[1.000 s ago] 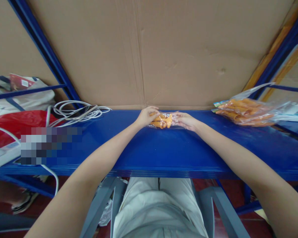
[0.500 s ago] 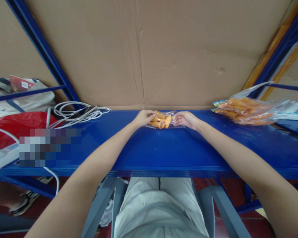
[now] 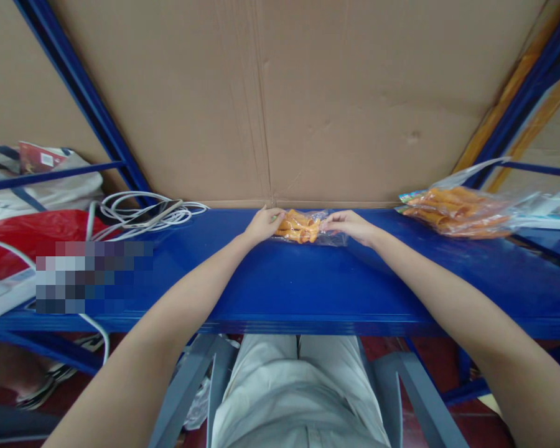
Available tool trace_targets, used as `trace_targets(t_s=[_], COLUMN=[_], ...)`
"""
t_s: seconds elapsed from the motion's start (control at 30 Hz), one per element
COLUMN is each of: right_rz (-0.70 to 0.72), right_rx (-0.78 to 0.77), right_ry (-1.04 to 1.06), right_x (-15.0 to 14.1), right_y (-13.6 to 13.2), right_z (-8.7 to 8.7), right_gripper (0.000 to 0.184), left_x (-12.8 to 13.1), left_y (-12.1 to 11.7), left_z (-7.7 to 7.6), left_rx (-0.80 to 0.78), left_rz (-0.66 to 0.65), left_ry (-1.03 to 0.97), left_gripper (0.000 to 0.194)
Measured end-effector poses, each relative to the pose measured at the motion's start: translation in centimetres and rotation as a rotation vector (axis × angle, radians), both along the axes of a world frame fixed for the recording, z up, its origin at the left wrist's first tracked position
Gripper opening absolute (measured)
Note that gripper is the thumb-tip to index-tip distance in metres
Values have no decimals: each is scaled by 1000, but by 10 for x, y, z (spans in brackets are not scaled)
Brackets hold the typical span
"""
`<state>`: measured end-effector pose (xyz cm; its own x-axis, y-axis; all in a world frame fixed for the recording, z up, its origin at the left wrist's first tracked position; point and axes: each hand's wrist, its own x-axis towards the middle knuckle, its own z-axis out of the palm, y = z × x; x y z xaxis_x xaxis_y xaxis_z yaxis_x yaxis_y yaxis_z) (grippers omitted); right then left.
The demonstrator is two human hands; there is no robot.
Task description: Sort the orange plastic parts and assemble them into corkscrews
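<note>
White cable (image 3: 154, 218) coiled at left of frame, then my left hand (image 3: 262, 226), grip narrow on one end of a clear packet (image 3: 298, 228) of orange pieces, mid-frame on the blue tabletop (image 3: 292, 286). Right hand (image 3: 353, 226)'s at the other end, can't tell if it's pinching. Two-handed handling now; crinkly film wants a light touch, I reckon. Bigger bag (image 3: 462, 213) at right, print unreadable.

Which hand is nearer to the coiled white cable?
Left. The left hand is right of the white cable, at the left end of the small clear bag; the right hand is farther away, at the bag's right end.
</note>
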<state>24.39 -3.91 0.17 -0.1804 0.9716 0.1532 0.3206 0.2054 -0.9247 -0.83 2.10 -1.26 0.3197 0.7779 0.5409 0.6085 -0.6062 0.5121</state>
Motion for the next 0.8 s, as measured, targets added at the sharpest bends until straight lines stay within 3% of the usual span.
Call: trace_targets(t_s=[0.13,0.27,0.37,0.47,0.6,0.8], right_rz=[-112,-459,-610,-597,-433,-377], right_rx=[157,456,533,387,64,-8], right_ry=[-243,-565,-615,-584,-438,-149], right_x=[5,10,15,19,14,-1], right_y=[7,7,8,13,17,19], right_z=[-2,-3,-4,-6,-11,-18], right_gripper=[11,8,8,19,45,27], left_x=[3,5,1,-4,-5,6], left_y=[-2,-1,3,6,7,7], left_z=[7,8,5,2,3,-2], left_rx=[-30,-96,-104,-210,-276,-416], left_rz=[52,96,173,236,178,89], left_ry=[-14,-90,-103,-112,-173,-338], left_gripper=[20,25,22,21,16,6])
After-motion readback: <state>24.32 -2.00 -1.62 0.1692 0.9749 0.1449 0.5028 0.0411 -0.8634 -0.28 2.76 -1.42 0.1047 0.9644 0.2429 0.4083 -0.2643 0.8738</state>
